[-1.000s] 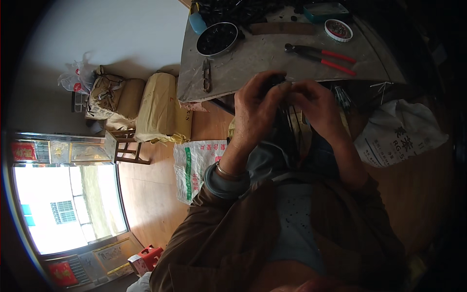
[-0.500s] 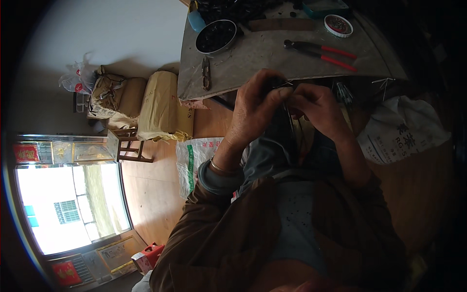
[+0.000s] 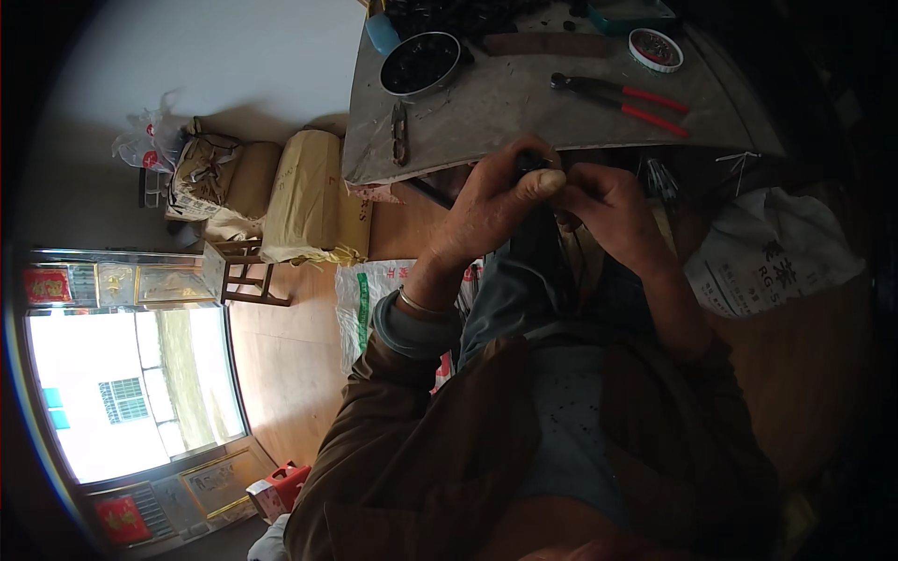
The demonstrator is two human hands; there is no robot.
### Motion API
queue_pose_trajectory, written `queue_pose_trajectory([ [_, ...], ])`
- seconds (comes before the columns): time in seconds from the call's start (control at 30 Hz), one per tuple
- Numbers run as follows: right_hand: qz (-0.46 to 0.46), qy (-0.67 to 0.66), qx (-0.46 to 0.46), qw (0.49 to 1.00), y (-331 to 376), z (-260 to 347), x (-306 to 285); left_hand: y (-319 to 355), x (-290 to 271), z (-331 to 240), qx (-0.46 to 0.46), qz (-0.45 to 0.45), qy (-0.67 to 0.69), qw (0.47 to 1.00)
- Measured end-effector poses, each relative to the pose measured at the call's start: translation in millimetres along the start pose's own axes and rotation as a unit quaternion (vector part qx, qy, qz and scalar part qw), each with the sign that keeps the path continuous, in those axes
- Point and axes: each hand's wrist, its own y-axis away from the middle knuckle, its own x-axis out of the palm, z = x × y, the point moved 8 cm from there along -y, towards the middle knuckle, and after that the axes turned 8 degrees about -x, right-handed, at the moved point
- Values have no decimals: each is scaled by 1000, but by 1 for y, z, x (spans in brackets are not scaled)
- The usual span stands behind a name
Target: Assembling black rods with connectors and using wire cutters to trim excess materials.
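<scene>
At the near edge of the table, my left hand (image 3: pixel 500 192) is curled round a small black piece (image 3: pixel 531 165), its thumb lying along the top. What kind of piece it is, I cannot make out. Close beside that thumb is my right hand (image 3: pixel 613 206), fingers bent and pinched together; anything between them is hidden. Both hands are above my lap. Farther back on the table lie red-handled pincers (image 3: pixel 622 101), small dark snips (image 3: pixel 399 134) and a pan (image 3: pixel 458 67) of black pieces.
A white lid (image 3: pixel 679 62) with small bits stands at the back right of the table (image 3: pixel 496 117). A heap of black pieces (image 3: pixel 449 14) lies at the back. Wrapped bundles (image 3: pixel 304 192) and a wooden stool (image 3: pixel 248 271) are left; a white sack (image 3: pixel 776 252) is right.
My left thumb has shifted, and the black piece shows more now. A thin pale bit that stuck out by the thumb no longer shows. My right hand stays close beside it.
</scene>
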Motion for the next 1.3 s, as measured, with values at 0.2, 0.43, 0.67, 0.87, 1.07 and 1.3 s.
queue_pose_trajectory([
  [0.2,20,16,35,999,-1,4,-7,1,-2,9,38,-75,143,986],
  [0.43,-82,163,-189,965,-27,62,-5,5,-11,38,-15,-227,192,955],
  [0.67,-58,69,-102,991,-28,35,6,8,-14,45,-37,-296,246,922],
  [0.87,-126,91,-156,975,-20,55,6,11,-15,46,-34,-283,225,932],
  [1.07,-38,26,-39,998,-41,25,3,12,-11,40,-19,-269,229,935],
  [1.3,-90,86,-85,989,-45,11,-33,19,-7,32,67,-247,184,949],
])
